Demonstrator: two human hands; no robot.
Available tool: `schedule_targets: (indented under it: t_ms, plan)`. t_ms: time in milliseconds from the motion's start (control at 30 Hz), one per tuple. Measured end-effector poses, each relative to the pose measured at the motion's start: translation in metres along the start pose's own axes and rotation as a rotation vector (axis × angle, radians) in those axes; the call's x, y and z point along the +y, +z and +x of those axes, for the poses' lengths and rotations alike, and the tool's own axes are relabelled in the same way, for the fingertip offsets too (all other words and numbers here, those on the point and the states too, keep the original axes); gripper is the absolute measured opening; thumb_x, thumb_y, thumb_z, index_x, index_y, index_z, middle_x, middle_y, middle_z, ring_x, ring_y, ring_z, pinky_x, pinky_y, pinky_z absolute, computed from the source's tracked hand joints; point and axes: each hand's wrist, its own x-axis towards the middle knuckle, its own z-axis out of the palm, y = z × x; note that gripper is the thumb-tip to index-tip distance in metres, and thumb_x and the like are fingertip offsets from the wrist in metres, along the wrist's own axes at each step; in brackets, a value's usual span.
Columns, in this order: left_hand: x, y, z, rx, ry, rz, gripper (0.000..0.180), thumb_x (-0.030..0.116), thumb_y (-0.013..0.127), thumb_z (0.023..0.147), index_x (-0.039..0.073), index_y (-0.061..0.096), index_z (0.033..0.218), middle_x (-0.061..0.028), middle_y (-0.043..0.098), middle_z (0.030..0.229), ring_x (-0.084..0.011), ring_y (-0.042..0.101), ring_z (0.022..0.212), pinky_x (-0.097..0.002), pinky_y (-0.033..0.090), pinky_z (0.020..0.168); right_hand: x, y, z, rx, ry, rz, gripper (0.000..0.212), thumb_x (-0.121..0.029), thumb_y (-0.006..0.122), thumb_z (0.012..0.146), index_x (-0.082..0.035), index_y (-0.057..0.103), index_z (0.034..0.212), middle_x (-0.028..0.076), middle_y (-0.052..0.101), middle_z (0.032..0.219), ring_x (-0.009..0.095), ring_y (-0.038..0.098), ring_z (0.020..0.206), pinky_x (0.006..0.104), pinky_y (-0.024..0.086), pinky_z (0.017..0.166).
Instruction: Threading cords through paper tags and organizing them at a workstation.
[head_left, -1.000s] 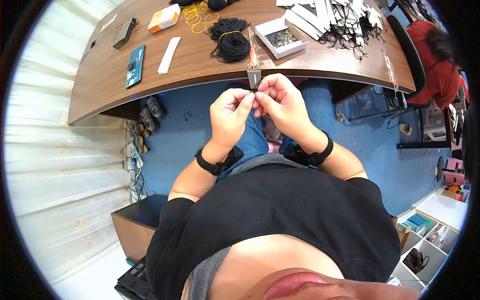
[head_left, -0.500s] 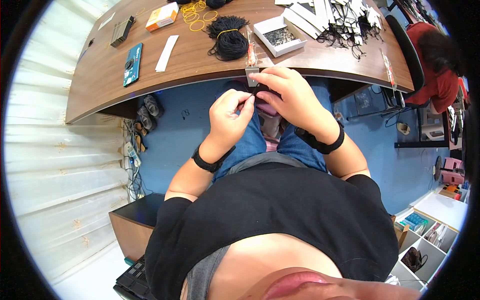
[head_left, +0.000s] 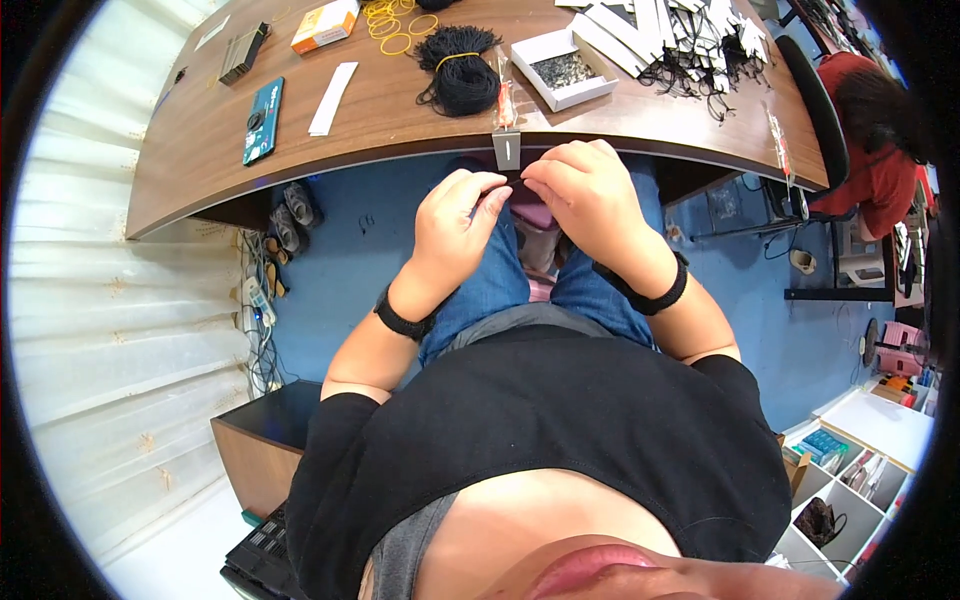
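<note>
My left hand (head_left: 455,225) and my right hand (head_left: 588,198) meet in front of the table's front edge, above my lap. Thumb and fingers are pinched together on each side. A short stretch of thin black cord (head_left: 515,182) seems to run between the fingertips; its ends are hidden. Just beyond my fingertips, a small grey metal bracket (head_left: 508,152) with a slot hangs at the table edge. Behind it on the table lie a bundle of black cords (head_left: 465,85) tied with a yellow band and a white open box (head_left: 590,92) of small dark pieces.
On the brown table (head_left: 390,120) are a teal box (head_left: 262,120), a white strip (head_left: 333,98), an orange-and-white box (head_left: 325,27), yellow rubber bands (head_left: 397,42) and a heap of white tags (head_left: 690,40) with black cords. A person in red (head_left: 870,150) sits at the right.
My right hand has drawn back from the metal bracket, its stretched fingers now curled into a pinch. The bracket's front shows more fully.
</note>
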Motion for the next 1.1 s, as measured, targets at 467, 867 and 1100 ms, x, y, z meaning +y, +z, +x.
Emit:
schedule_targets:
  t_ms: [467,867,1100]
  plan:
    - [-0.033,0.004,-0.007,-0.246,-1.173,-1.374,0.016,0.017,0.056,0.091,0.002,0.058,0.094,0.0058,0.038,0.060,-0.0024,0.032,0.049,-0.0164,0.026,0.040,0.000,0.042,-0.054,0.107,-0.016,-0.057,0.011,-0.011,0.064,0.069,-0.008,0.062,0.079,0.002,0.059,0.078,0.018,0.056,0.071,0.0327,0.042,0.065]
    - [-0.021,0.018,-0.015,-0.275,-0.368,-0.234,0.007,0.002,0.062,0.081,-0.001,0.064,0.088,0.0024,0.048,0.072,-0.0052,0.043,0.062,-0.0209,0.036,0.055,0.012,0.034,-0.043,0.110,0.018,0.019,0.012,-0.012,0.068,0.067,-0.009,0.063,0.077,0.001,0.060,0.074,0.017,0.056,0.066,0.0319,0.040,0.062]
    - [-0.026,0.022,-0.015,-0.326,-0.615,-0.549,0.009,-0.001,0.061,0.082,0.000,0.059,0.091,0.0036,0.053,0.078,-0.0013,0.045,0.066,-0.0153,0.036,0.058,0.019,0.029,-0.036,-0.024,0.038,0.165,0.014,-0.007,0.071,0.066,-0.006,0.061,0.076,0.004,0.060,0.074,0.021,0.056,0.068,0.0323,0.041,0.062]
